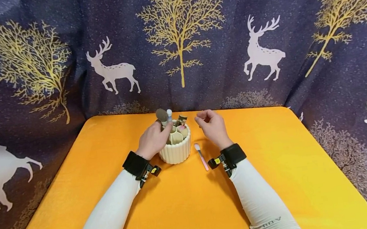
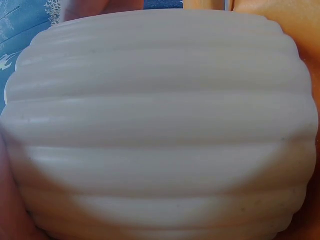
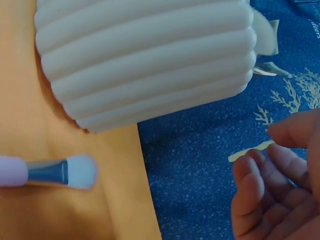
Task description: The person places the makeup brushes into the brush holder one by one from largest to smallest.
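Observation:
A cream ribbed brush holder [image 1: 175, 153], divided inside, stands upright with several makeup brushes in it. My left hand [image 1: 152, 139] grips its left side, the thumb over the rim; its ribbed wall fills the left wrist view, fingers showing at the edges. Among its contents are a large dark round brush [image 1: 161, 115] and a white-tipped one [image 1: 169, 113]. To the right of the holder, apart from it, my right hand [image 1: 214, 126] hovers with loosely curled fingers and nothing in them. A pink-handled makeup brush [image 1: 202, 158] lies between the holder and my right wrist, white tip pointing away.
An orange cloth [image 1: 180, 212] covers the table. Its far edge runs close behind the holder. Beyond hangs a dark blue curtain [image 1: 206, 71] printed with deer and trees. Black straps [image 1: 234, 154] with small cameras sit on both wrists.

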`<state>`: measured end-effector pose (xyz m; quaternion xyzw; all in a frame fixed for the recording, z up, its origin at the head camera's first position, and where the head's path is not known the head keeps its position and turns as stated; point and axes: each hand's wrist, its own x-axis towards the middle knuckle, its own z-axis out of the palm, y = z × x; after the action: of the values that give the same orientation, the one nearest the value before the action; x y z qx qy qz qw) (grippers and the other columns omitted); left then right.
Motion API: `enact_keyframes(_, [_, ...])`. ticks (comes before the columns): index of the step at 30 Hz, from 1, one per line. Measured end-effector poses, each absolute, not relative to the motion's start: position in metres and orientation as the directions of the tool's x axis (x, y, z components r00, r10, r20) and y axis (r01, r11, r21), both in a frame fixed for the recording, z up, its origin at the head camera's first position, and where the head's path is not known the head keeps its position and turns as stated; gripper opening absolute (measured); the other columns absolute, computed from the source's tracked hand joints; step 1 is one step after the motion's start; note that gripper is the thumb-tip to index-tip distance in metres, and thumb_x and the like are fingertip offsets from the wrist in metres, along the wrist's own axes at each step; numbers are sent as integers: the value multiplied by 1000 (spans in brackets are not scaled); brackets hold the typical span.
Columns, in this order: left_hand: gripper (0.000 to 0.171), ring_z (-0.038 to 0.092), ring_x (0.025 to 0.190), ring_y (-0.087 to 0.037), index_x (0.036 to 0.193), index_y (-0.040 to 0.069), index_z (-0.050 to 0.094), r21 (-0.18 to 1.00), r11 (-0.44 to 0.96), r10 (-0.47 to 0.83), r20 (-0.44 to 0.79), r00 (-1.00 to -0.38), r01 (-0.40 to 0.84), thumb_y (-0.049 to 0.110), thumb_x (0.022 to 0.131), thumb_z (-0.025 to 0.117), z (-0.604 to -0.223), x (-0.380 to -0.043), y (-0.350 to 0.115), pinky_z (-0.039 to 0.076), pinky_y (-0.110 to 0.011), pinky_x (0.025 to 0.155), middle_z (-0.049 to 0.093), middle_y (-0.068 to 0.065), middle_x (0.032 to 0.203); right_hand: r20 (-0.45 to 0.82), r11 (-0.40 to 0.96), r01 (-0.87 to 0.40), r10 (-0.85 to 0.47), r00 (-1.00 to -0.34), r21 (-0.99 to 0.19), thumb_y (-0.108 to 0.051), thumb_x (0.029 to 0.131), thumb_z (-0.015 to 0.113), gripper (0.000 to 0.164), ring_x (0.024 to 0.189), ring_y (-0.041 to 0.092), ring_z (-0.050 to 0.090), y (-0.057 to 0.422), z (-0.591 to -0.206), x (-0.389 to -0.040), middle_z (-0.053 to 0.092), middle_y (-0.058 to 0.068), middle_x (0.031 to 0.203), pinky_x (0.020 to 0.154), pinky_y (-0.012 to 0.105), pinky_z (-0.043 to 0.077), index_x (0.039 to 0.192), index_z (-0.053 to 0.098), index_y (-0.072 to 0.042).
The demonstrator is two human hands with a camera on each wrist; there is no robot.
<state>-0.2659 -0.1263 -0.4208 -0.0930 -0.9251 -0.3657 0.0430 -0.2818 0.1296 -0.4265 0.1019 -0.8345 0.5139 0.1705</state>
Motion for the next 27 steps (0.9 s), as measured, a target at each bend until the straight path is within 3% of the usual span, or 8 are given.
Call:
enact_keyframes(9, [66,57,80,-30,109,10,62,667,715,141,157,-978,210,71,113,38,-421,-267,-126,37,-41,67,52,-11,88,261,559,-236,-36,-965,-795,-26,109,74,20,80,25,66,133,-432,-285,73,10,98,71,37,50,117,77,-7])
enact_keyframes(20, [68,58,81,-31,110,10,62,670,713,138,154,-978,206,73,113,38,-421,-265,-126,36,-40,67,52,-11,89,89,720,-164,-141,-986,-674,-30,105,80,22,73,23,58,139,-433,-283,72,6,89,68,36,46,100,76,-9])
enact_keyframes(27, [67,58,83,-31,111,10,62,666,717,137,153,-979,205,73,113,38,-421,-266,-126,37,-41,68,53,-11,90,-99,792,-78,-173,-980,-606,-33,100,86,34,63,18,49,141,-434,-287,55,0,69,60,33,37,82,68,-11])
